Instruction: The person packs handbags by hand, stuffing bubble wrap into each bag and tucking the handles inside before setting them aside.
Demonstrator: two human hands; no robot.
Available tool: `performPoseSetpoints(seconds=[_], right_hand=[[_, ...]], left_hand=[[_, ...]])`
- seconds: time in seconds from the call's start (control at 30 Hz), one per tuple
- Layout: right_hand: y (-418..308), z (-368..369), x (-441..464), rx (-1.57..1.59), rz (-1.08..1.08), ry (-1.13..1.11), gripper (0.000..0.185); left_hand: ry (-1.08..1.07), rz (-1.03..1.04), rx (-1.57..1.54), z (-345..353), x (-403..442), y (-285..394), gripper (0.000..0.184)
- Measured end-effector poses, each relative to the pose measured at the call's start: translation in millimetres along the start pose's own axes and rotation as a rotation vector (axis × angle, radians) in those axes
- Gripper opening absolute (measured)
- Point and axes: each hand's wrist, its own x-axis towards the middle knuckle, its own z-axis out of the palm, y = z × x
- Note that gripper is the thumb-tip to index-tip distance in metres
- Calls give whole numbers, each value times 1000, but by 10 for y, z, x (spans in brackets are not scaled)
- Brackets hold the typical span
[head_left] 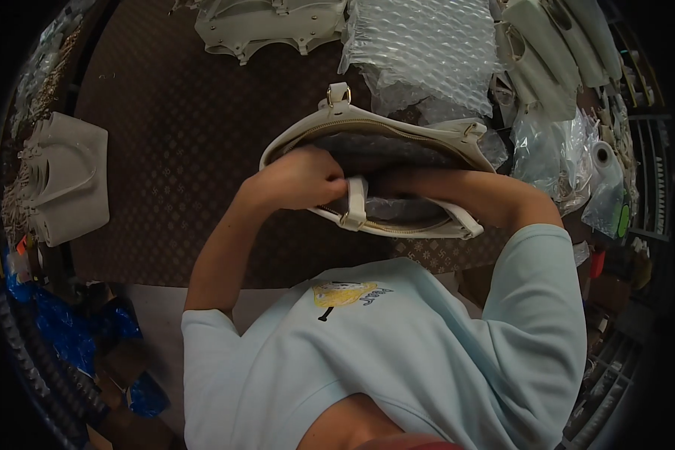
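Note:
A cream handbag [409,124] lies on the table with its zipped mouth open towards me, clear plastic wrap showing inside. My left hand [307,178] is at the left end of the opening, its fingers curled at the near rim beside a handle strap [356,201]. What the fingertips pinch is partly hidden. From the right, my right hand [397,180] reaches deep into the bag. Its fingers are lost in the dark interior, so I cannot see what they touch.
A brown patterned table [165,150] carries the work. Bubble wrap [427,49] lies behind the bag, beside another cream bag [270,26]. More bags [547,56] and clear plastic [551,154] crowd the right. One handbag [71,180] stands at the left edge; blue plastic [60,322] lies below it.

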Motion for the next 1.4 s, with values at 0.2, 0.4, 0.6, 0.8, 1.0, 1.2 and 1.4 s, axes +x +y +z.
performPoseSetpoints(seconds=[0.2,0.4,0.6,0.8,1.0,1.2,1.4], right_hand=[[-40,46,-194,306,21,172,41],[-210,-116,-732,568,62,367,43],[-614,-332,-2086,829,-62,226,69],[-517,42,-2240,545,-12,491,55],[-494,125,-2535,563,-62,962,27],[-305,166,-2110,179,-176,953,40],[-503,117,-2164,196,71,733,44]], left_hand=[[42,460,-377,94,-116,-55,70],[-127,274,-88,-10,-130,94,85],[-192,91,-35,-51,-77,136,64],[-84,79,137,67,-230,213,30],[69,515,-414,-52,-340,-113,32],[234,133,0,131,-154,147,39],[374,241,296,165,-7,144,44]])
